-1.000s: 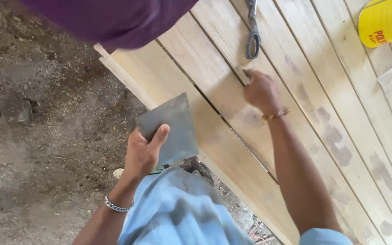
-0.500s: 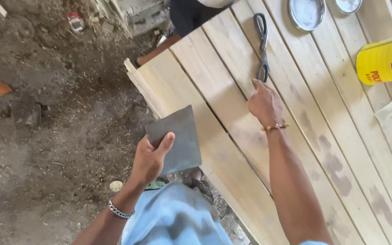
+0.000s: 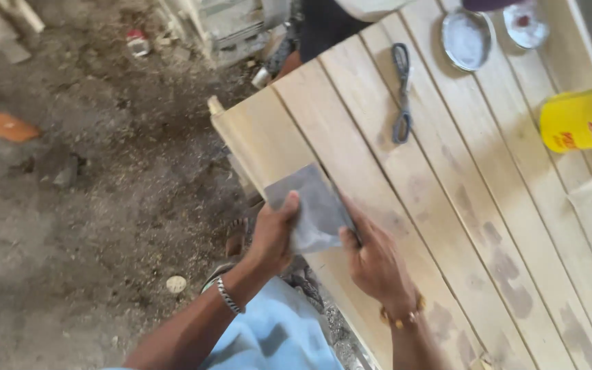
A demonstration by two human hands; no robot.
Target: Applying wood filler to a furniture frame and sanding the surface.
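You're working in soft, even daylight that leaves the wooden planks [image 3: 488,205] bright and pale, while the dirt floor [image 3: 90,205] left of them sits dimmer and greyer. Your hands cast only faint shadows. The whole view is slightly smeared, and the yellow container [image 3: 584,120] at the planks' right edge looks washed out.
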